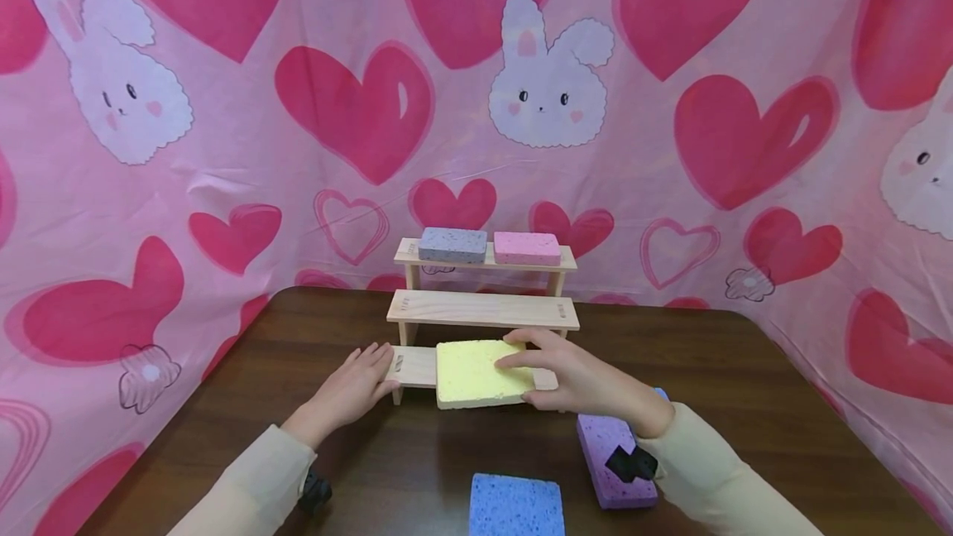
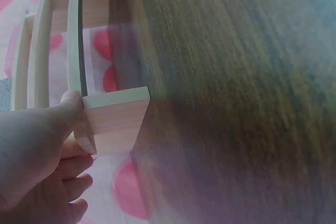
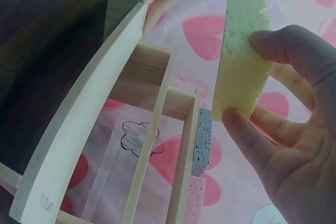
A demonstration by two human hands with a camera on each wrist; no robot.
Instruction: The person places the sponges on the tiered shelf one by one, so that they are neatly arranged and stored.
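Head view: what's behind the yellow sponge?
The lowest wooden shelf: its left end and a bit at right show. The yellow sponge covers the middle stretch, so that part can't be seen there.

Before you, dark brown wood-grain table: pale three-tiered wooden stand centre; rectangular blue sponge bottom centre; rectangular purple sponge lower right.

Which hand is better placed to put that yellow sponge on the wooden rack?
Likely the right hand: it grips the yellow sponge, held up off the wooden rack. The left hand holds one end of the rack's lowest shelf.
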